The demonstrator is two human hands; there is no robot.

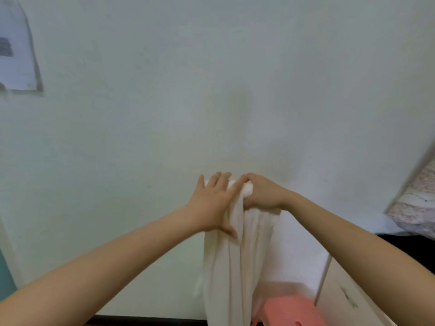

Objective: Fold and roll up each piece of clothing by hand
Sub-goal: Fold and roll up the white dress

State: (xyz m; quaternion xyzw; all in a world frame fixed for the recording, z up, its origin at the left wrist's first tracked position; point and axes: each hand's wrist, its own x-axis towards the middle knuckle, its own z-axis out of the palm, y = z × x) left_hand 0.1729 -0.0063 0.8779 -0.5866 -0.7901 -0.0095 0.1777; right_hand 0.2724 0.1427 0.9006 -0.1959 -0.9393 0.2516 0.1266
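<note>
Low in the middle of the frame, the right hand (261, 194) grips the bunched top of a cream cloth (235, 262) hanging straight down, while the left hand (213, 203), touching it, lies flat with fingers spread against the fabric.

the right hand (261, 194) grips the top of a cream garment (235, 267), fingers curled round a bunched part. the left hand (213, 203) lies flat on the cloth just beside it, fingers spread. the garment hangs down before a pale wall (211, 90); a pink stool (289, 309) stands below.
</note>
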